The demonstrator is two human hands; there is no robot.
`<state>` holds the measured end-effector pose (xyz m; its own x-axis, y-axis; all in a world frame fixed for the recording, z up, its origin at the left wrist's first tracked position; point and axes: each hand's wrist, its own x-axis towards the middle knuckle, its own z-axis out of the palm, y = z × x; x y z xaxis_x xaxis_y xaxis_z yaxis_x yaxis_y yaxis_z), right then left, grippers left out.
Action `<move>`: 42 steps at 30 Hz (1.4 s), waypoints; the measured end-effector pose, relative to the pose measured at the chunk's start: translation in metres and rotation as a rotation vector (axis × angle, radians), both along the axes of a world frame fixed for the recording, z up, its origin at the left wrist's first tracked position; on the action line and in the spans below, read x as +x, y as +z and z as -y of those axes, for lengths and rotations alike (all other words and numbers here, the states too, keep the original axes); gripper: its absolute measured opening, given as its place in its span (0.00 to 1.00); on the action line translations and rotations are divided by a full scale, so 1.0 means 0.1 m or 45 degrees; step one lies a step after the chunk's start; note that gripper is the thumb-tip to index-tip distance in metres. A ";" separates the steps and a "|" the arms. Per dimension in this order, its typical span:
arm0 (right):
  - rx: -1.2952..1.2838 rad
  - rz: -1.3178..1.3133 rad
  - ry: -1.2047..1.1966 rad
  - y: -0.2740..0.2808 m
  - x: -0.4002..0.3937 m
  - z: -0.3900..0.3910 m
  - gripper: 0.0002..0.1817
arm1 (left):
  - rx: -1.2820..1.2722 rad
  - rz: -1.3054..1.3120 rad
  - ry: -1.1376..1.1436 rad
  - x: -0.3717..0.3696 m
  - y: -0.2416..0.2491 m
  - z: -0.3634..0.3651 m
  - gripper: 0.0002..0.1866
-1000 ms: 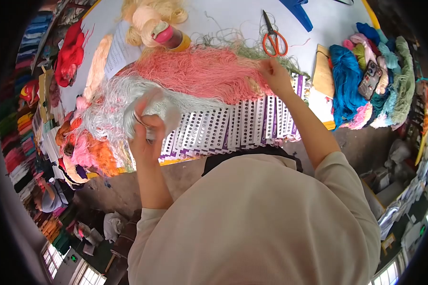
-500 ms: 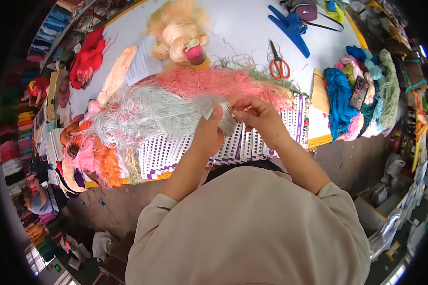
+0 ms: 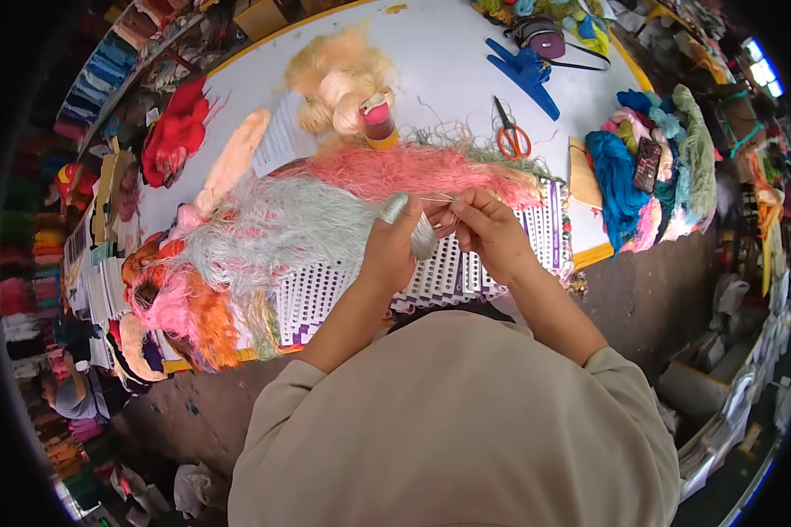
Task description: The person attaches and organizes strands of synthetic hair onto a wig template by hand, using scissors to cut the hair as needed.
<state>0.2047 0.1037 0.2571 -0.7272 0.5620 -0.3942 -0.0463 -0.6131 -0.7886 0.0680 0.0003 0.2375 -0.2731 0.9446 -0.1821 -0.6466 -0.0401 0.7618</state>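
Observation:
My left hand is closed around the end of a pale silver-grey thread hank, which loops out between thumb and fingers. To its right, my right hand pinches a few fine strands of the same thread, drawn taut from the hank. Under and left of my hands spreads a loose heap of pale grey thread. Behind it lies coral-pink thread. White punched cards with purple edges fan out along the near table edge below my hands.
Orange-handled scissors and a blue clamp-like tool lie farther back. A thread cone stands beside cream skeins. Blue yarn and a phone are at right, orange and pink yarn at left.
My right hand has shifted slightly, and the strands between its fingertips and the hank now show stretched. My left hand keeps its hold on the hank. The camera view has tilted a little.

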 end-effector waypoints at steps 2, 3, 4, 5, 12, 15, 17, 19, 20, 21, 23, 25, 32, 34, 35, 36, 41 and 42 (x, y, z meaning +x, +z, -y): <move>0.017 -0.012 0.005 -0.01 0.00 0.06 0.05 | -0.010 0.105 -0.002 0.02 0.06 0.05 0.26; 0.115 0.026 0.025 0.02 -0.01 0.11 0.06 | 0.006 0.163 0.004 0.02 0.08 0.08 0.28; 0.214 0.064 0.046 0.05 -0.03 0.15 0.06 | 0.020 0.222 0.011 0.02 0.09 0.10 0.29; 0.334 0.121 0.103 0.08 -0.02 0.19 0.06 | 0.021 0.219 0.006 0.02 0.10 0.12 0.29; 0.372 0.069 0.102 0.02 0.03 0.35 0.04 | 0.018 -0.068 -0.084 0.06 0.14 0.23 0.26; 0.314 0.064 0.042 0.05 0.05 0.40 0.03 | 0.045 -0.017 -0.070 0.06 0.08 0.29 0.24; 0.175 0.038 -0.005 0.09 0.05 0.45 0.02 | 0.018 0.061 -0.002 0.07 0.02 0.31 0.26; 0.035 0.013 -0.052 0.10 0.07 0.47 0.02 | 0.014 0.061 -0.009 0.07 0.02 0.33 0.28; -0.014 -0.025 -0.057 0.09 0.10 0.46 0.02 | 0.007 0.062 -0.014 0.07 0.02 0.35 0.31; -0.063 -0.064 -0.061 0.08 0.12 0.45 0.02 | 0.008 0.060 -0.016 0.08 0.04 0.36 0.31; -0.007 -0.047 -0.053 -0.02 0.13 0.45 0.03 | 0.097 0.152 -0.088 0.10 0.11 0.38 0.35; 0.050 -0.030 -0.045 0.04 0.12 0.49 0.03 | 0.132 0.140 -0.135 0.11 0.15 0.40 0.36; 0.341 0.027 0.008 0.05 0.11 0.60 0.05 | 0.067 -0.044 -0.207 0.18 0.21 0.41 0.30; 0.338 0.024 -0.004 0.04 0.12 0.60 0.04 | 0.095 0.023 -0.206 0.15 0.17 0.41 0.27; 0.319 0.029 -0.020 0.04 0.12 0.61 0.03 | 0.121 0.091 -0.202 0.14 0.16 0.41 0.25; 0.300 0.035 -0.036 0.04 0.13 0.61 0.03 | 0.121 0.091 -0.202 0.13 0.15 0.42 0.25; 0.206 0.020 -0.064 0.09 0.12 0.65 0.03 | 0.112 0.142 -0.169 0.10 0.15 0.46 0.23; 0.169 0.002 -0.073 0.09 0.11 0.65 0.03 | 0.114 0.142 -0.168 0.09 0.16 0.47 0.23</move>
